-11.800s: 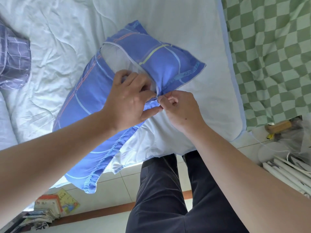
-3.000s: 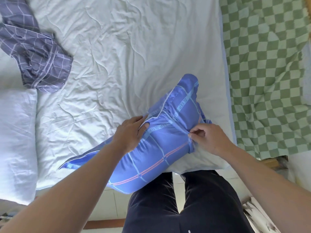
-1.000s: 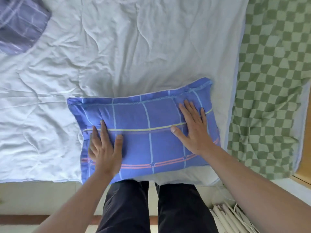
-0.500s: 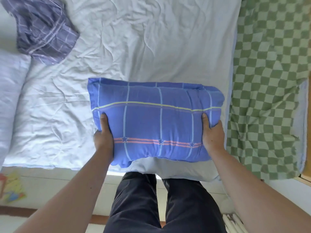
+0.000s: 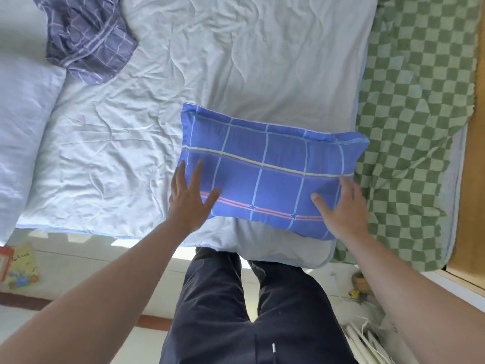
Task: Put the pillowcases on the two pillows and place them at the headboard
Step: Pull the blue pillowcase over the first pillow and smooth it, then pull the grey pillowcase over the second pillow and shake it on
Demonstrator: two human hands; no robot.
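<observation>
The pillow in the blue plaid pillowcase (image 5: 265, 174) lies slightly tilted on the white quilt (image 5: 210, 69), its right end at the edge of the green checkered sheet (image 5: 414, 122). My left hand (image 5: 189, 198) has its fingers spread and straight against the pillow's left end. My right hand (image 5: 343, 208) lies on the right end, thumb on top, fingers stretched along the edge. A bare white pillow (image 5: 23, 127) lies at the far left. A crumpled purple-grey plaid pillowcase (image 5: 86, 38) sits beside it at the top left.
A wooden headboard (image 5: 472, 179) runs down the right edge beyond the green sheet. My legs stand against the bed's near side. Books (image 5: 18, 266) lie on the floor at the left, and white cables (image 5: 367, 337) at the lower right.
The cased pillow has moved right towards the green sheet. Both hands gripped its ends half a second ago; now their fingers are straightened on it.
</observation>
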